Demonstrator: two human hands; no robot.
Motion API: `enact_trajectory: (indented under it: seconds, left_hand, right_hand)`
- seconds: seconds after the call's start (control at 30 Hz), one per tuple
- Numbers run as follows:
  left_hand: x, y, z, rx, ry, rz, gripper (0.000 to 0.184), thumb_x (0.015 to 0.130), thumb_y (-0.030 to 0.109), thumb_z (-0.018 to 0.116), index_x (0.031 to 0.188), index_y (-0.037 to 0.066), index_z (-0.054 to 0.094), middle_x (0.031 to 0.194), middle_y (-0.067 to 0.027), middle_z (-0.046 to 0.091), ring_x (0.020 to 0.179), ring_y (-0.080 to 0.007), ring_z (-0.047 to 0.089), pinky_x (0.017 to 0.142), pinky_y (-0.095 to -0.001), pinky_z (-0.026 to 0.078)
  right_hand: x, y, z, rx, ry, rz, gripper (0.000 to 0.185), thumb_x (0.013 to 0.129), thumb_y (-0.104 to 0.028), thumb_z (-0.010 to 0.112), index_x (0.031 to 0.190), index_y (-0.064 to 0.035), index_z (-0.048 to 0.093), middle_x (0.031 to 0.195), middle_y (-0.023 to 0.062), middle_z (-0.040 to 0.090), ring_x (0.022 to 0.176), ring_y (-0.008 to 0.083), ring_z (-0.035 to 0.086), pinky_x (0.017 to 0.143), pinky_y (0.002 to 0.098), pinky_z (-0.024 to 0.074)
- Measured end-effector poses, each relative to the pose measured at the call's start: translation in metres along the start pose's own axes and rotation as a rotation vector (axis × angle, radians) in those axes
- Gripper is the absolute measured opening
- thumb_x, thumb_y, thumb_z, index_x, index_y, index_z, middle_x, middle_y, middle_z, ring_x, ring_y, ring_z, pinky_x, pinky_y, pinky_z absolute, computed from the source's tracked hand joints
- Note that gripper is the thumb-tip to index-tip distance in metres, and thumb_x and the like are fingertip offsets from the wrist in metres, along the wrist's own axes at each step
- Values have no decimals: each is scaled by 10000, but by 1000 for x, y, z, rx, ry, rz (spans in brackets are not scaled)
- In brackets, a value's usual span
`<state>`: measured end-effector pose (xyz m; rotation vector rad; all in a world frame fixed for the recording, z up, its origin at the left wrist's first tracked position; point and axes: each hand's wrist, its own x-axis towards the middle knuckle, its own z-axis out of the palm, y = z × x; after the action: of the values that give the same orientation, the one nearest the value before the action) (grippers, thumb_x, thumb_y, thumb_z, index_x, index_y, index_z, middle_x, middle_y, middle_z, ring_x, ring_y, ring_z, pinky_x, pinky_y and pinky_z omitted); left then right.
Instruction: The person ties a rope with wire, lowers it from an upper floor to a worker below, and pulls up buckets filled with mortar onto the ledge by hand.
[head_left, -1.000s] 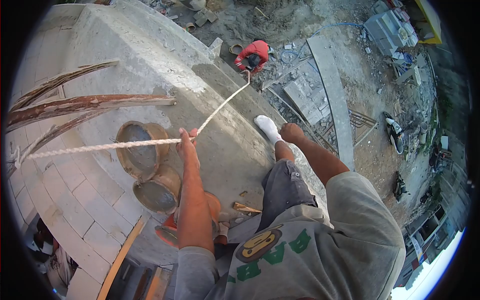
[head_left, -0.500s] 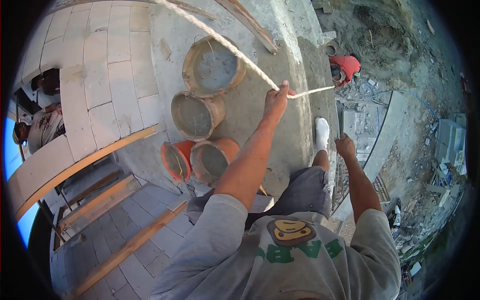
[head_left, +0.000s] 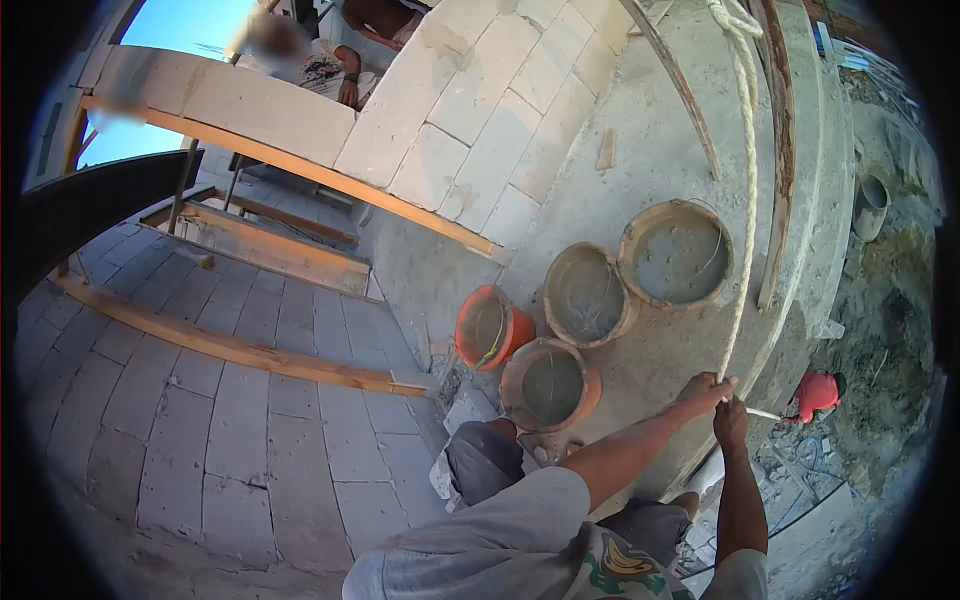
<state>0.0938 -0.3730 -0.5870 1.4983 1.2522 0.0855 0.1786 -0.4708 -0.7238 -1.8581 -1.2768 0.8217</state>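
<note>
My left hand (head_left: pixel 706 393) is closed round a pale twisted rope (head_left: pixel 746 190). The rope runs up from it toward the top of the view. Just below, my right hand (head_left: pixel 731 424) is closed on the same rope, almost touching the left one. Past my hands the rope continues down to the right toward a person in red (head_left: pixel 818 394) on the ground below. On the ledge to the left stand a wide bucket (head_left: pixel 676 255), a grey-rimmed bucket (head_left: pixel 585 296), an orange bucket (head_left: pixel 520 330) and another orange-brown bucket (head_left: pixel 588 398). Greyish contents show inside them.
A light block wall (head_left: pixel 470 130) rises to the left, with people behind its opening. Timber beams (head_left: pixel 240 350) cross the block surface at lower left. Wooden poles (head_left: pixel 782 150) lean near the rope. The ledge (head_left: pixel 800 240) drops to rubble-strewn ground on the right.
My right hand has come up from beside my leg to the rope, next to my left hand. My view has turned left, showing more of the wall and block surface.
</note>
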Motion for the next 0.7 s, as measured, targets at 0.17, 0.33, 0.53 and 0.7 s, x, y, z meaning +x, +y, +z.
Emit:
enact_trajectory:
  seconds: [0.17,0.33,0.53,0.7]
  left_hand:
    - [-6,-3,4,22,-42,-12,536,866,551,499,750,61,681,730,-61,668,687,-182,623,666,-320,477]
    - [-7,12,-12,113,-133,3,526,860,548,508,771,60,683,731,-73,662,690,-186,619,665,-326,468]
    - [10,-21,-24,-52,-39,92,536,858,558,502,777,59,681,642,-72,617,628,-187,592,607,-341,444]
    - [27,-8,-37,-85,-146,80,599,865,591,458,662,67,663,570,-54,588,583,-197,583,610,-327,449]
  right_hand:
    - [-17,1,10,-29,17,101,262,882,-271,547,948,-23,602,821,228,622,748,440,575,643,479,475]
    - [-10,-10,-18,-11,-60,195,350,888,-346,539,1003,-24,615,901,244,632,820,439,593,676,477,482]
    - [1,-21,-11,-81,-69,129,316,885,-333,555,994,-46,632,945,233,635,844,401,604,680,457,497]
    - [-6,38,3,-233,-92,45,286,876,-321,572,1012,-74,619,916,212,633,828,425,592,687,495,482]
